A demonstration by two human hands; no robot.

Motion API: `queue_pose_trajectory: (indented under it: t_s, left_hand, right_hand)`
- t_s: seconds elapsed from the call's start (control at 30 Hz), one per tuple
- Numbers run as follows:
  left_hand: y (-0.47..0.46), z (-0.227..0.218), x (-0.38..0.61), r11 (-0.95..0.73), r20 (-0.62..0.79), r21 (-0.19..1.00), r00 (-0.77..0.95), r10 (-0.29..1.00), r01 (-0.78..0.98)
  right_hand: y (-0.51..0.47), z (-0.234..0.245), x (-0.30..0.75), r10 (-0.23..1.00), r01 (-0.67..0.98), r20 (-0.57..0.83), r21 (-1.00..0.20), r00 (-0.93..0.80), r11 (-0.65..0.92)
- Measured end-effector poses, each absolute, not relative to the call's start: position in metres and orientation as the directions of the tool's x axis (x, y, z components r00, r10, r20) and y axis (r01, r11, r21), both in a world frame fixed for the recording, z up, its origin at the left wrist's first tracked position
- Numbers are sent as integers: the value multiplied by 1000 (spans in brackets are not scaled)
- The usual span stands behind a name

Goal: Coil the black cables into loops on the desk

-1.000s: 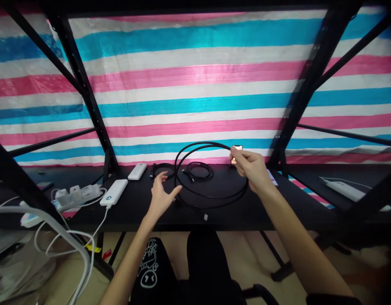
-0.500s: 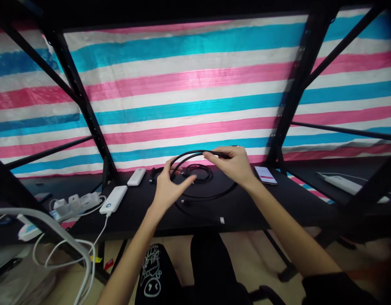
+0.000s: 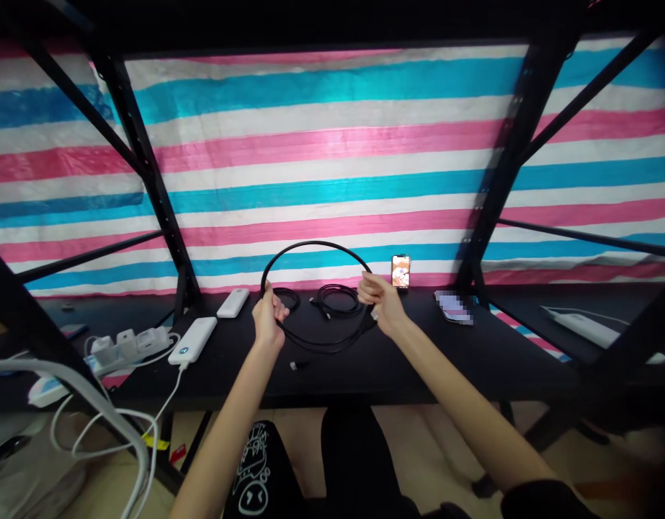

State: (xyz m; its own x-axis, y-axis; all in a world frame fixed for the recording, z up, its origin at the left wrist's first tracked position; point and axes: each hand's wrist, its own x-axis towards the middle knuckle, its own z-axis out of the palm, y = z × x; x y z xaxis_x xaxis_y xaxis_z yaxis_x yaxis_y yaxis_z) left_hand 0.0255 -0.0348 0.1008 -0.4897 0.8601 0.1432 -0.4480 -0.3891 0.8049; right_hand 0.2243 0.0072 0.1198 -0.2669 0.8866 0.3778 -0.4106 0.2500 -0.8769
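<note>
A black cable (image 3: 313, 246) is held up as a round loop above the black shelf (image 3: 408, 357). My left hand (image 3: 269, 315) is closed on the loop's left side and my right hand (image 3: 379, 301) is closed on its right side. The loop's lower strands sag to the shelf, and one plug end (image 3: 295, 365) lies loose in front. Two smaller coiled black cables (image 3: 338, 298) lie on the shelf just behind my hands.
Two white power banks (image 3: 194, 339) and a white power strip (image 3: 127, 342) sit at the left, with white cords hanging down. A phone (image 3: 400, 271) stands against the striped tarp, and another phone (image 3: 454, 306) lies flat at the right. Black rack posts flank the shelf.
My left hand rose from the shelf and took hold of the cable. Both hands drew the loose large loop into a tighter, upright one, and my right hand shifted left.
</note>
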Motion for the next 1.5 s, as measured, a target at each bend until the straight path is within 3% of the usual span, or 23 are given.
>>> queue_pose_trajectory:
  t_s: [0.13, 0.27, 0.37, 0.57, 0.7, 0.87, 1.0, 1.07, 1.13, 1.17, 1.2, 1.3, 1.4, 1.5]
  left_hand:
    - [-45, 92, 26, -310, 90, 770, -387, 918, -557]
    - [-50, 95, 13, -203, 36, 745, -266, 963, -636]
    - [-49, 97, 9, -202, 24, 717, -266, 964, -667]
    - [-41, 93, 9, -275, 26, 698, -360, 932, -661]
    - [-39, 87, 24, -348, 74, 732, -439, 895, -586]
    - [-43, 72, 37, -339, 147, 853, -441, 885, -396]
    - [-53, 80, 13, -392, 259, 913, -577, 774, -116]
    - [-59, 97, 6, -471, 471, 865, -600, 647, 171]
    - [-64, 119, 9, -543, 706, 707, -407, 580, 452]
    - [-65, 129, 15, -581, 758, 632, -254, 601, 513]
    - [-64, 138, 21, -609, 750, 607, -116, 651, 511]
    - [-52, 151, 40, -550, 568, 740, 79, 819, 388]
    - [-30, 147, 42, -440, 466, 843, -8, 885, 310]
    - [-13, 139, 32, -434, 464, 884, -210, 861, 175]
  right_hand:
    - [-2, 144, 230, 814, -461, 374, -875, -444, 151]
    - [-1, 154, 235, 791, -356, 285, -930, -542, 91]
    - [-2, 146, 231, 821, -339, 245, -938, -516, 67]
    - [-23, 122, 221, 833, -587, 320, -810, -451, -7]
    - [-32, 108, 192, 871, -577, 325, -815, -368, 60]
    - [-18, 114, 179, 919, -482, 333, -854, -212, 197]
    - [-3, 143, 212, 857, -236, 381, -920, -348, 313]
    - [1, 158, 224, 798, -11, 428, -884, -424, 468]
    - [3, 171, 227, 723, 164, 481, -766, -496, 622]
    - [3, 177, 225, 686, 217, 501, -701, -529, 679]
    - [2, 182, 222, 652, 250, 513, -645, -559, 722]
    - [-3, 195, 213, 588, 319, 514, -519, -625, 793]
    - [-3, 200, 217, 592, 360, 536, -480, -602, 800]
    - [8, 190, 231, 711, 342, 534, -632, -458, 695]
